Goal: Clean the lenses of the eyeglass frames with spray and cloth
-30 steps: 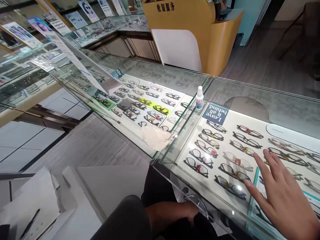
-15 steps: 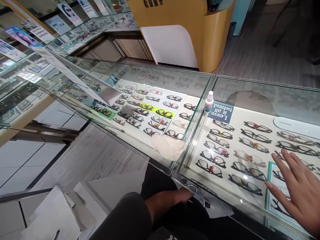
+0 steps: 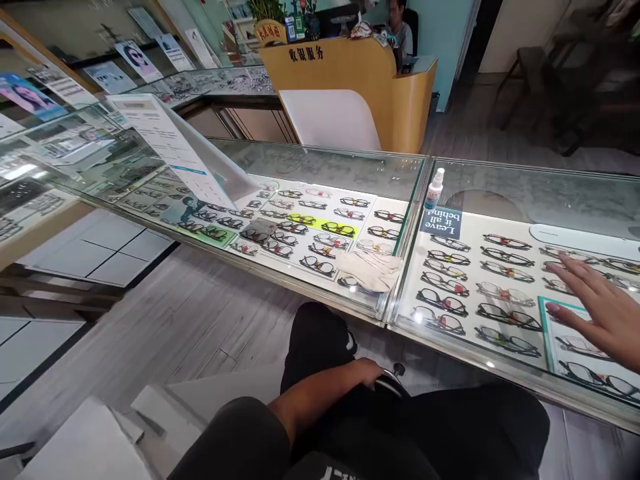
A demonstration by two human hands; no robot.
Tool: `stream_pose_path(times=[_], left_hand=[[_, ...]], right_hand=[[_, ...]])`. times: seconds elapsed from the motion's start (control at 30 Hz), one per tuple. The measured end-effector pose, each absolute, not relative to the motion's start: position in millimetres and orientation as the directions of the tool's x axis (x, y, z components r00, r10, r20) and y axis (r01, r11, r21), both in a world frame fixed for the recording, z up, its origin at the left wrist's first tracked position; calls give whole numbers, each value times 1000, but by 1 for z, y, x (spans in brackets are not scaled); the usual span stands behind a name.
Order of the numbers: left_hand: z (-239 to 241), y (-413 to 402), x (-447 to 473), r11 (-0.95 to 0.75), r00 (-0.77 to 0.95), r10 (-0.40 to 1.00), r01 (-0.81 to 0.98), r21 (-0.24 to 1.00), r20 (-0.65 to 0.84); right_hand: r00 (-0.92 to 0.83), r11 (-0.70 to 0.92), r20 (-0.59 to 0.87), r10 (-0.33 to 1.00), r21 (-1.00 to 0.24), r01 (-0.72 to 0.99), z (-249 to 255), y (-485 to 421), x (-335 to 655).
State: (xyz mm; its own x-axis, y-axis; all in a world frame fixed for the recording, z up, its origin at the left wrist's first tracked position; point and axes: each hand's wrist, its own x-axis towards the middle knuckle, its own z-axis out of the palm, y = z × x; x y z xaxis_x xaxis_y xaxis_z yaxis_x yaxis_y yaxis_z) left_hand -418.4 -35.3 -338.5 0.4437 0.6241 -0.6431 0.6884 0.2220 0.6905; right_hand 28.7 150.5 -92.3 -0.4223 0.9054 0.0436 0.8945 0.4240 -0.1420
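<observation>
My right hand [image 3: 607, 313] is spread over the glass counter top at the right, above rows of eyeglasses [image 3: 509, 341] and a teal-edged tray [image 3: 549, 337]; it holds nothing. Down between my legs, my left hand [image 3: 367, 372] is closed around a curved, shiny metal ring [image 3: 393, 379]; its fingertips are partly hidden, and what the ring belongs to cannot be made out. A crumpled beige cloth [image 3: 367, 270] lies on the glass near the seam. Just across that seam stands a small white spray bottle [image 3: 435, 189], upright.
A folded paper sign [image 3: 185, 157] stands on the counter at the left. Beyond is a yellow cashier desk [image 3: 345, 63] with a person [image 3: 401, 30] behind it. White boxes [image 3: 85, 443] are low at the left. Stools [image 3: 530, 70] are far right.
My view has tilted up and shifted, showing more of the cashier desk and the person. My right hand stays spread over the glass; my left hand remains at the ring.
</observation>
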Motion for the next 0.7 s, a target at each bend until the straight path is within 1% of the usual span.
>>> stream_pose_path(times=[0.1,0.17,0.2,0.23,0.27,0.33,0.37,0.4,0.43,0.47,0.5,0.53,0.57,0.6,0.63,0.7], left_hand=[[-331,-39,-412,129,425,530,815,565,-734],[-309,-39,-407,66,431,516,842,536,-740],[-290,-38,-406,29,462,509,834,551,-726],[-264,-37,-407,-2,502,501,815,579,-705],[-233,-36,-411,-45,576,476,771,636,-665],[-156,-31,-426,-153,822,358,520,841,-443],[-117,-27,-437,-165,879,344,404,900,-331],[-80,-21,-448,-188,879,397,359,914,-263],[-49,-13,-459,-231,823,519,393,890,-229],[-26,-4,-469,-285,715,675,479,830,-180],[-11,6,-478,-317,582,806,582,749,-111],[-4,16,-487,-322,446,895,678,661,-21],[-4,27,-493,-327,357,932,752,572,63],[-9,38,-498,-342,322,938,800,493,129],[-17,48,-502,-374,334,928,821,431,166],[-37,65,-505,-448,412,894,821,354,177]], right_hand=[[-396,396,36,918,-161,904,-88,149,25],[-381,383,41,924,-170,908,-86,150,23],[-364,367,54,930,-172,914,-84,150,23],[-336,345,77,939,-171,923,-83,149,23],[-306,320,103,946,-169,932,-81,149,22],[-249,272,153,957,-163,948,-77,146,20],[-233,259,166,958,-161,952,-74,144,19],[-227,254,166,960,-160,954,-71,142,17],[-225,250,159,961,-162,955,-69,140,14],[-223,246,147,964,-164,955,-66,139,12],[-219,241,139,966,-167,956,-64,137,10],[-215,236,133,968,-170,957,-63,136,9],[-213,233,130,969,-173,957,-62,135,8],[-209,230,132,969,-174,958,-62,135,8],[-206,228,133,969,-174,958,-62,135,8],[-198,220,135,971,-175,960,-64,136,10]])
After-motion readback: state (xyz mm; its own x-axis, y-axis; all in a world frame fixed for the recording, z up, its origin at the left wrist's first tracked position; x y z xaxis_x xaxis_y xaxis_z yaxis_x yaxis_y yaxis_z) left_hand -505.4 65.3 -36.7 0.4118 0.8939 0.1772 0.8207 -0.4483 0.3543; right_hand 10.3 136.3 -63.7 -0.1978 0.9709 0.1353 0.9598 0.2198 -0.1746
